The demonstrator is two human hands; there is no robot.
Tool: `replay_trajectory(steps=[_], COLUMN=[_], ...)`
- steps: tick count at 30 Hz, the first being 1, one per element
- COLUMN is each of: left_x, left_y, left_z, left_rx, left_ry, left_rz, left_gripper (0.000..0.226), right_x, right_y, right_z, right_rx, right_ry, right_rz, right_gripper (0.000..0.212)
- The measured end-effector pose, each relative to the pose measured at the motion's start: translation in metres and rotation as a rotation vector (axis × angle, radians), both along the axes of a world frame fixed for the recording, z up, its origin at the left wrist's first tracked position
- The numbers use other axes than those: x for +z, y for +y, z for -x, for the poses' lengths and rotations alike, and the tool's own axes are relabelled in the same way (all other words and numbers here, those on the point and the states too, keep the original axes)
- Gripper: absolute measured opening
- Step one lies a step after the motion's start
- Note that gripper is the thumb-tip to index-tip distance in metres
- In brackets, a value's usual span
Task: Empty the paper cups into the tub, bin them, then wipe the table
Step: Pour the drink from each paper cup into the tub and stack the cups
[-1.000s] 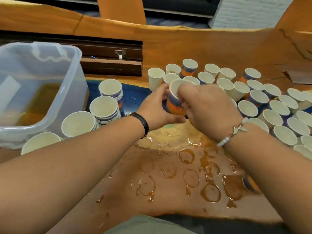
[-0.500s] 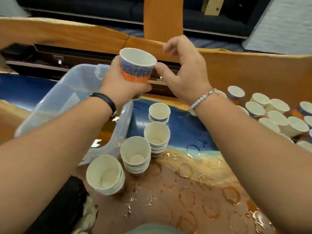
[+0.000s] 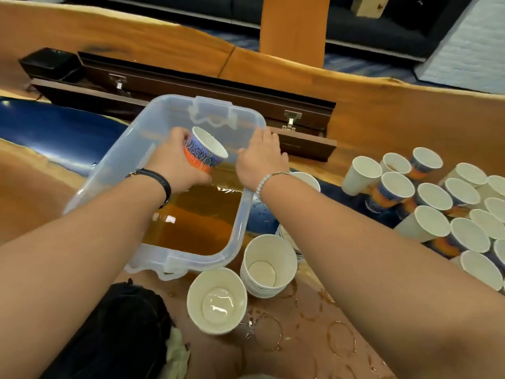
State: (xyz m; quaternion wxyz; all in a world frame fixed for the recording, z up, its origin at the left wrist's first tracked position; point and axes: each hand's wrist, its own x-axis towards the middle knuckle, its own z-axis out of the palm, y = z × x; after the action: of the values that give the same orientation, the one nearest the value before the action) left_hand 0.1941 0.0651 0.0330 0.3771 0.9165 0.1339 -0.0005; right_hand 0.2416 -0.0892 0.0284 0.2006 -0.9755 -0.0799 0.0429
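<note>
My left hand (image 3: 175, 162) grips a blue-and-orange paper cup (image 3: 204, 153) over the clear plastic tub (image 3: 247, 203). The cup is tilted with its mouth turned right and up. Brown liquid fills the bottom of the tub. Beside the cup, my right hand (image 3: 261, 157) lies on the tub's right rim with its fingers laid over the edge. Two stacks of empty cups (image 3: 269, 265) (image 3: 217, 300) stand just in front of the tub. Several more paper cups (image 3: 434, 206) crowd the table at the right.
The wooden table (image 3: 306, 337) in front of me is wet with brown rings and drips. A black bag (image 3: 114, 335) with a pale cloth sits at the near left edge. A dark cable box with latches (image 3: 207, 94) runs behind the tub.
The cup has come down from above the tub's far rim into the tub and is tipped over. My right hand has let go of it and moved to the tub's right rim.
</note>
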Motion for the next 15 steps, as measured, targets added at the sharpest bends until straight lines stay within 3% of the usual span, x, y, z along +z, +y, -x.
replay_trajectory(steps=[4,8,15], left_x=[-0.01,-0.01,-0.01], left_y=[0.008,0.005,-0.005], left_z=[-0.002,0.001,0.0], left_rx=[-0.08,-0.226,-0.314], left_ry=[0.26,0.516,0.621], left_rz=[-0.233,-0.48,-0.766], left_gripper=[0.088,0.074,0.065], right_x=[0.0,-0.003,-0.009], right_y=[-0.002,-0.003,-0.003], right_z=[0.001,0.0,-0.004], right_rx=[0.006,0.004,0.006], right_ry=[0.005,0.018,0.004], right_rz=[0.002,-0.045,-0.081], right_gripper=[0.06,0.06,0.06])
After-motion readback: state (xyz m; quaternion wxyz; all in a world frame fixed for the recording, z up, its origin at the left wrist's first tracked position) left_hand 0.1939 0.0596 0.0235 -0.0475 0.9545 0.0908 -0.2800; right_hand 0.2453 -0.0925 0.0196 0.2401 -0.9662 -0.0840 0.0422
